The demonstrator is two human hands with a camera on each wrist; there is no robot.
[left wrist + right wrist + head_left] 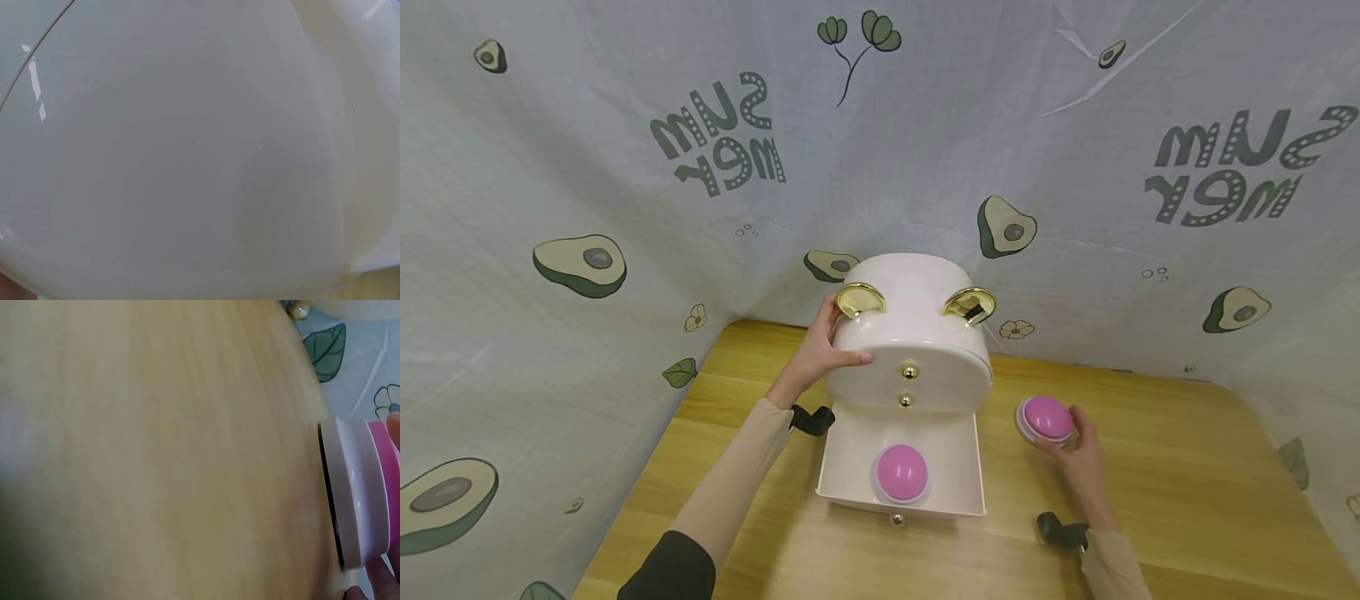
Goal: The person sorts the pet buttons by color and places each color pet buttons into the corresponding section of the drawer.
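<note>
A glossy white storage box [910, 333] with two gold ears stands on the table, its bottom drawer [857, 467] pulled out. My left hand [814, 354] grips the box's left side, thumb on the front face and the other fingers partly hidden behind. Close up, the left wrist view shows the box's smooth white surface [175, 150]. In the drawer sits one pink push button [902, 473] with a white base. My right hand [1081, 454] holds a second pink push button [1048, 417] between thumb and fingers, right of the box. Its white base [362, 494] appears edge-on in the right wrist view.
The wooden table [1187, 467] extends to the right of the box. A pale cloth [910, 167] printed with avocados and lettering hangs behind the box and along the table's left side. Gold knobs [909, 371] stick out from the box's front.
</note>
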